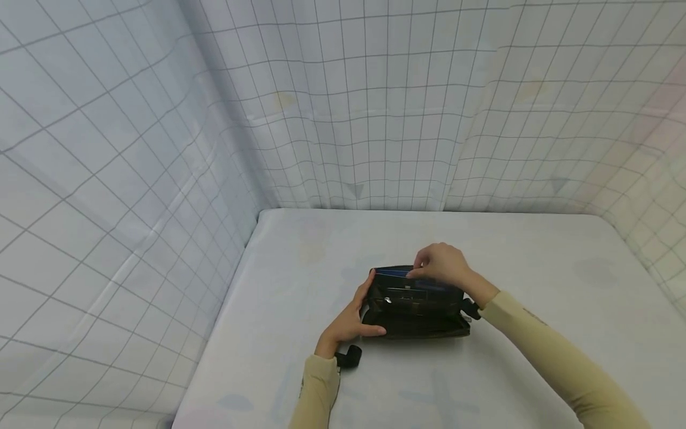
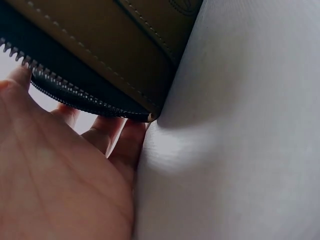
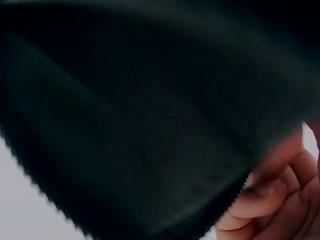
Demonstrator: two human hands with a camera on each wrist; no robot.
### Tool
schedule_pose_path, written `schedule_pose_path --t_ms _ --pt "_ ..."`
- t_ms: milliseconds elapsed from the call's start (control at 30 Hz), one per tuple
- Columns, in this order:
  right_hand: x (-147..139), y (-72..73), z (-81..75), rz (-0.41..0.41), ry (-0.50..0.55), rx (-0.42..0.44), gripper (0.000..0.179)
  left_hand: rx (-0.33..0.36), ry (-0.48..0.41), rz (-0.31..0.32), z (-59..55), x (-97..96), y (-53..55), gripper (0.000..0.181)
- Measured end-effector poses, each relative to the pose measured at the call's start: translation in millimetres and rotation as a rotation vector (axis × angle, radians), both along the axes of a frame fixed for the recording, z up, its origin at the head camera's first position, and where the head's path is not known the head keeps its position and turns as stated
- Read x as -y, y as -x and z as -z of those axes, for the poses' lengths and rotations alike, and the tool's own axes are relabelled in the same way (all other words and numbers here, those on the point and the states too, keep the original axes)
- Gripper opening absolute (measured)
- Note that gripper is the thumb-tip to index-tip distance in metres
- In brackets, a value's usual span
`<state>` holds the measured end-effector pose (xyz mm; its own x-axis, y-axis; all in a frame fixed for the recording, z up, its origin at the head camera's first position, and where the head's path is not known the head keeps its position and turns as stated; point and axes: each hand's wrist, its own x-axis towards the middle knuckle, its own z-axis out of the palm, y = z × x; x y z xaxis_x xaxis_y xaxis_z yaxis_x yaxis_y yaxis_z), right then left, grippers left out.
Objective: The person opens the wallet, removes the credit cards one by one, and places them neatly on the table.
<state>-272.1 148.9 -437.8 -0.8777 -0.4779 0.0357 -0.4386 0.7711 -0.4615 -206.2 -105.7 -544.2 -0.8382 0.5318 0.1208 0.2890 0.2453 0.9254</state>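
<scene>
A zip-around wallet (image 1: 399, 304) lies spread on the table, its dark inside upward; the left wrist view shows its brown stitched outer side (image 2: 95, 40) and zip teeth. My left hand (image 1: 345, 325) holds its left end, thumb along the near flap and fingers up the side to the far panel. At the far panel's top edge, my right hand (image 1: 442, 265) has its fingers and thumb drawn together beside blue strips (image 1: 391, 273) in the card slots. I cannot tell whether a card is between these fingertips. Dark lining (image 3: 125, 125) fills most of the right wrist view.
The wallet lies on a white-covered table (image 1: 278, 286). White grid-patterned curtains (image 1: 375, 119) hang behind the table and along its sides. A black wrist device (image 1: 349, 356) sits at the left wrist and another (image 1: 471, 308) at the right.
</scene>
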Motion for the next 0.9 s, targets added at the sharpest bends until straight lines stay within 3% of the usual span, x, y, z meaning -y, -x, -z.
schedule_pose_path --t_ms 167,367,900 --pt "2 1.5 8.1 0.008 0.076 0.064 0.024 -0.002 0.013 0.013 0.4 1.7 -0.8 0.117" --pt "5 1.1 12.9 0.013 0.074 0.031 0.026 -0.016 0.009 0.015 0.6 1.2 0.4 0.117" --pt "-1 -1.4 11.6 -0.129 0.072 -0.008 0.019 0.021 -0.002 0.014 1.0 2.2 0.7 0.116"
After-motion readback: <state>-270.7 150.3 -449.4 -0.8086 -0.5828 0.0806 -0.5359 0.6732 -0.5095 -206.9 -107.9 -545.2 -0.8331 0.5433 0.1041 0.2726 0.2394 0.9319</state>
